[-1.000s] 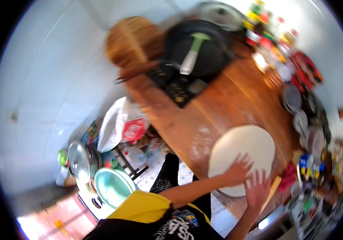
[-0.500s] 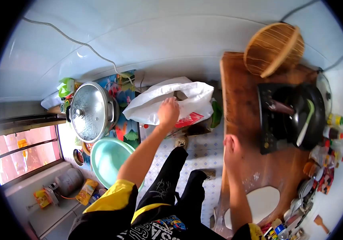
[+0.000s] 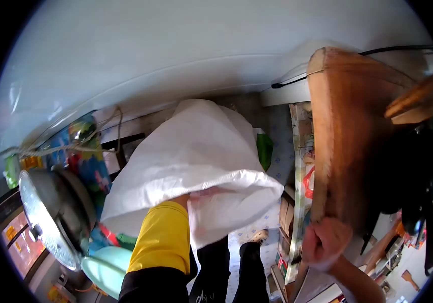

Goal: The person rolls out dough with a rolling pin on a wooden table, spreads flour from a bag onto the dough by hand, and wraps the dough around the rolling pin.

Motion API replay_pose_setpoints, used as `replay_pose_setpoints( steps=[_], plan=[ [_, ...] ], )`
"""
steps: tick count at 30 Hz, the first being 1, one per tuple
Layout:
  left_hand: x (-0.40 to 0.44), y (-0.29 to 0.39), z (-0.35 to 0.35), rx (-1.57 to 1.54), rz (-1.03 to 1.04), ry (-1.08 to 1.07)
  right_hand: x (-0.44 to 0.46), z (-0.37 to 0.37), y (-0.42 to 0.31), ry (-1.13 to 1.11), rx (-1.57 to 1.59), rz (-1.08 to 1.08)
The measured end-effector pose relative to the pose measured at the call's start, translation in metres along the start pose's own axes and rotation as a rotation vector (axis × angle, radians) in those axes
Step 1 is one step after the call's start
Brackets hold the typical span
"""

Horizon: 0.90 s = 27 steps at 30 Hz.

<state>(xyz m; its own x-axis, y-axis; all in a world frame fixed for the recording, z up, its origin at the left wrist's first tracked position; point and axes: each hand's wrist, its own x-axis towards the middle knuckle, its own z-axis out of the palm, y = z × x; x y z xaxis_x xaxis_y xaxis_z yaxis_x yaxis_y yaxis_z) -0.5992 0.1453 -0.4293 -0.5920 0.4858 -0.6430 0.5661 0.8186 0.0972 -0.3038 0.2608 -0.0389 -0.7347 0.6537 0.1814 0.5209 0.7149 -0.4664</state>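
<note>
A large white sack stands in front of me with its mouth toward me. My left arm, in a yellow and black sleeve, reaches into this mouth. Only a bit of bare skin shows at the cuff, so the sack hides my left hand and its fingers. At the near edge of the wooden tabletop, my right hand is closed in a loose fist with the fingers curled in. Nothing shows in it.
Left of the sack are a lidded metal pot and a pale green basin. A dark wok sits on the tabletop at the right. Shelves stand below the tabletop. A rope hangs at the upper left.
My left hand has gone from the sack's rim deep inside it. The view has come lower and closer to the sack. My right hand stays closed by the table edge.
</note>
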Motion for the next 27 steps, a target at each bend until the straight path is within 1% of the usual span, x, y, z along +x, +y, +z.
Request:
replay_pose_setpoints(
  steps=[2,3,5,6,8,10,14,18,21,24,26,27],
  plan=[
    [0.016,0.0,0.014,-0.001,-0.031,-0.008,-0.002,-0.007,-0.001,-0.145,-0.001,0.067],
    [0.021,0.0,0.018,-0.008,-0.041,-0.012,-0.002,-0.004,-0.004,-0.154,-0.008,0.07],
    [0.028,0.005,0.024,-0.045,-0.041,-0.012,-0.004,0.002,-0.008,-0.031,-0.072,0.089],
    [0.031,0.003,0.027,-0.051,-0.052,-0.014,-0.003,0.004,-0.008,-0.01,-0.09,0.08],
    [0.029,0.005,0.021,-0.098,-0.05,-0.012,-0.008,-0.004,-0.001,-0.072,-0.06,0.061],
    [0.024,0.009,0.006,-0.17,-0.034,0.001,-0.007,-0.004,0.004,-0.106,-0.029,0.002],
    [-0.008,0.024,-0.043,-0.365,0.005,0.008,0.002,-0.004,-0.003,-0.122,-0.019,0.058],
    [-0.056,0.031,-0.102,-0.577,-0.017,-0.036,0.005,0.001,-0.01,0.03,-0.038,0.036],
    [-0.091,0.037,-0.143,-0.768,-0.084,-0.114,0.005,0.003,-0.013,0.088,-0.046,0.045],
    [-0.123,0.042,-0.181,-1.006,-0.24,-0.222,0.002,0.006,-0.024,0.176,-0.035,0.085],
    [-0.149,0.044,-0.209,-1.187,-0.373,-0.296,-0.007,0.001,-0.036,0.104,0.049,0.349],
    [-0.158,0.043,-0.219,-1.291,-0.419,-0.345,-0.013,-0.004,-0.046,0.133,0.052,0.351]
  ],
)
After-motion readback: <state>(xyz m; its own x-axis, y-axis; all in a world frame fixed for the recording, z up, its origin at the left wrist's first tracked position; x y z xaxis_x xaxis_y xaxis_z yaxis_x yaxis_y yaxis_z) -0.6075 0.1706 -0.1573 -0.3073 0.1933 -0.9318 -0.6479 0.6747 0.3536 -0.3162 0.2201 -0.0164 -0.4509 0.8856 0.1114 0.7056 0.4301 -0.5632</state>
